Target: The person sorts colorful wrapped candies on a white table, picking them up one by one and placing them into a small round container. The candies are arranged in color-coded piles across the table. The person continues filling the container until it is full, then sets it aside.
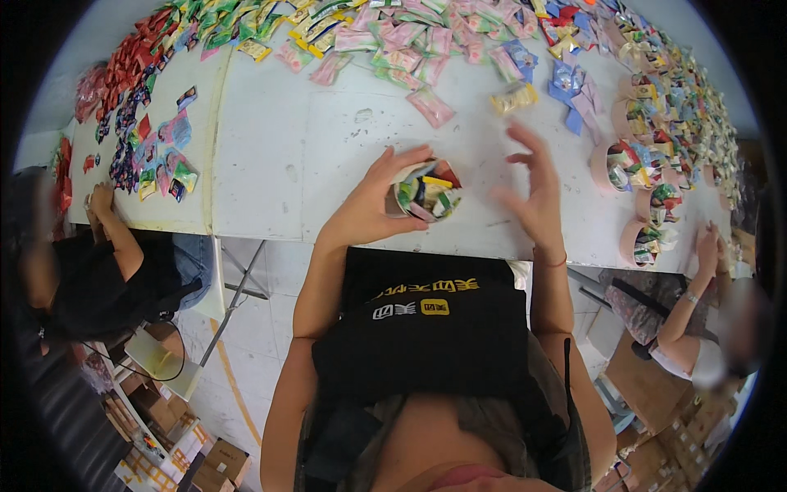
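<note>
My left hand (pixel 367 203) is wrapped round a small round tub (pixel 394 195) standing on the white table. Small wrapped sweets (pixel 428 193) in green, yellow, white and red fill it to the rim. To the right of the tub my right hand (pixel 537 193) is raised over the table, fingers apart and slightly blurred, with nothing visible in it. Beyond the hands lie a single pink packet (pixel 430 107) and a yellow-and-cream packet (pixel 514 98).
Heaps of pink packets (pixel 410 41), green packets (pixel 238 23) and red packets (pixel 139 53) line the far side. Filled pink tubs (pixel 602 168) stand in rows at the right. Co-workers' hands (pixel 100 201) are at the left and right table edges. Cardboard boxes (pixel 221 463) stand below.
</note>
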A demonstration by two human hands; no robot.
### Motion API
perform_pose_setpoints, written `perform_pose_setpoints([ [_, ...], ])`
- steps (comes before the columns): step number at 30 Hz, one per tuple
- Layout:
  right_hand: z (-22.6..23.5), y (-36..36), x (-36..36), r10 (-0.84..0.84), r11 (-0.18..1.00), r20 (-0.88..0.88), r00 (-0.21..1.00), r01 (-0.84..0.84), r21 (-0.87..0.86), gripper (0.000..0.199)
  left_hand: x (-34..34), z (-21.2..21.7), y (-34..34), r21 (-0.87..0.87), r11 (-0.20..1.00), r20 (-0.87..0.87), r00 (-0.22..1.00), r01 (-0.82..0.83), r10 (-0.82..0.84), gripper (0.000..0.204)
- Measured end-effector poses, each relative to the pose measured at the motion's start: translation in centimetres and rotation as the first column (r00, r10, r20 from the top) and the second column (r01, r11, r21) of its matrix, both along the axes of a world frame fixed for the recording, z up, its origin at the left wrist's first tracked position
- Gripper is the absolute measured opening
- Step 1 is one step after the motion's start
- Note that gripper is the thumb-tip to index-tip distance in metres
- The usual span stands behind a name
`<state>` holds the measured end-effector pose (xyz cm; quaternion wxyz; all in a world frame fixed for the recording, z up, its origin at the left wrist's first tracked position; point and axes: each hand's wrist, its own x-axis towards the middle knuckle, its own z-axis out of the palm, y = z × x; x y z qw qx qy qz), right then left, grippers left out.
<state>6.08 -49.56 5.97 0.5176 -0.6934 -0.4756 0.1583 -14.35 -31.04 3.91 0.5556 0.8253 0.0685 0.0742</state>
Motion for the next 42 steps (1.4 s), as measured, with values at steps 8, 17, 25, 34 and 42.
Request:
perform_pose_setpoints([
  [8, -2.0, -1.7, -5.2, 0.101, 0.987, -0.166, 0.981, -0.12, -0.105, 0.113, 0.4, -0.1, -2.7, -0.325, 0.94, 0.099, 0.985, -0.101, 0.14, 0.112],
  [17, -3.3, -2.7, -6.0, 0.021, 0.999, -0.109, 0.994, -0.025, -0.033, 0.115, -0.4, 2.3, -6.8, 0.457, 0.796, 0.295, 0.912, -0.396, 0.285, 0.043],
  [25, -3.1, -3.5, -6.4, -0.051, 0.997, 0.264, 0.963, 0.035, 0.064, 0.056, -0.6, 2.4, -6.7, 0.458, 0.846, 0.189, 0.96, -0.271, 0.206, 0.037],
  [34, -3.1, -3.8, -5.7, 0.097, 0.988, -0.012, 0.995, -0.095, 0.121, 0.036, 2.0, 4.8, -5.4, 0.439, 0.896, 0.031, 0.998, -0.067, 0.059, 0.053],
  [42, -2.6, -4.0, -5.9, 0.036, 0.994, 0.019, 0.999, -0.038, 0.104, 0.034, 1.0, 4.2, -6.0, 0.473, 0.869, 0.083, 0.989, -0.149, 0.125, 0.037],
])
